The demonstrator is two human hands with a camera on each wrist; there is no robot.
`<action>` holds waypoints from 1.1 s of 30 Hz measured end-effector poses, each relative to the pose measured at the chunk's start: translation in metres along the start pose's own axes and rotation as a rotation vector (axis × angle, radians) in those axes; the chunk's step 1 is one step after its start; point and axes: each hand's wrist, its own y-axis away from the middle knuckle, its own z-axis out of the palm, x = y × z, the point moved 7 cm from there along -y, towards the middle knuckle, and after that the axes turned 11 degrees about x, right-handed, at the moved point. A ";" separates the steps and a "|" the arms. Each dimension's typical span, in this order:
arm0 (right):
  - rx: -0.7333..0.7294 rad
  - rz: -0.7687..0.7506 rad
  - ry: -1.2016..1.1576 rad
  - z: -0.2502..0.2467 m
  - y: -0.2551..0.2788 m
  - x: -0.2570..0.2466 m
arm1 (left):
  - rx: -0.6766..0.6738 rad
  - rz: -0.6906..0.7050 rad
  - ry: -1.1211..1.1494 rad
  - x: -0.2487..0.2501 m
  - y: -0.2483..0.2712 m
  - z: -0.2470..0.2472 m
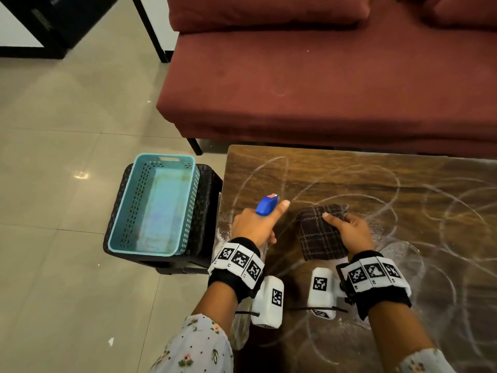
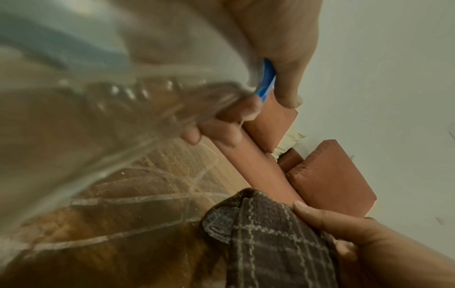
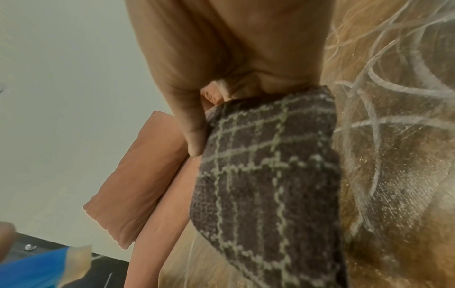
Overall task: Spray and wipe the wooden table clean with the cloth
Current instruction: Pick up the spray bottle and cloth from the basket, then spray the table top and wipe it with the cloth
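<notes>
The wooden table (image 1: 376, 184) is marked all over with white chalk loops. My left hand (image 1: 255, 224) grips a clear spray bottle (image 2: 98, 97) with a blue head (image 1: 266, 204), forefinger stretched forward past the nozzle. Just to its right, my right hand (image 1: 349, 230) holds a folded dark checked cloth (image 1: 320, 235) on the tabletop, thumb on top and fingers curled over its far edge. The left wrist view shows the cloth (image 2: 265, 243) lying beside the bottle. In the right wrist view the cloth (image 3: 265, 175) rests on dusty, chalk-streaked wood (image 3: 393, 136).
A teal plastic basket (image 1: 158, 205) sits on a black woven stool (image 1: 207, 200) against the table's left edge. A dark red sofa (image 1: 322, 90) runs along the table's far side. Beige tiled floor (image 1: 67, 130) lies to the left.
</notes>
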 end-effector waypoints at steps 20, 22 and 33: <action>0.008 0.030 0.030 0.002 0.012 -0.009 | 0.078 0.003 0.066 0.007 -0.016 -0.015; 0.016 0.048 0.078 0.002 0.008 -0.006 | 0.084 0.036 0.042 0.011 -0.016 -0.016; 0.058 0.086 0.236 0.004 -0.005 -0.012 | 0.089 0.012 -0.002 0.013 -0.029 -0.020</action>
